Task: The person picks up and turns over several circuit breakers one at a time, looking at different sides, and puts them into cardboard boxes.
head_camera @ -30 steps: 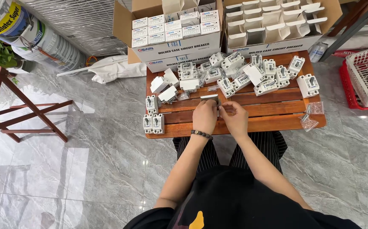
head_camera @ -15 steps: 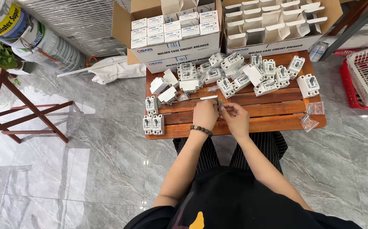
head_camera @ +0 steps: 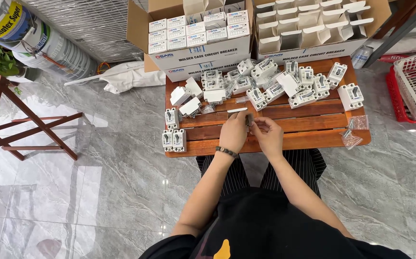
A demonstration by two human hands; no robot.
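Both grips meet over the front slats of the wooden table (head_camera: 313, 139): the left hand (head_camera: 233, 134) and right hand (head_camera: 267, 135) pinch together on one small grey part (head_camera: 249, 119), held up between the fingertips, seemingly so both hands can work it. Beyond it lies a heap of white breakers (head_camera: 285, 84); a small white strip (head_camera: 237, 110) lies just beside the left fingers.
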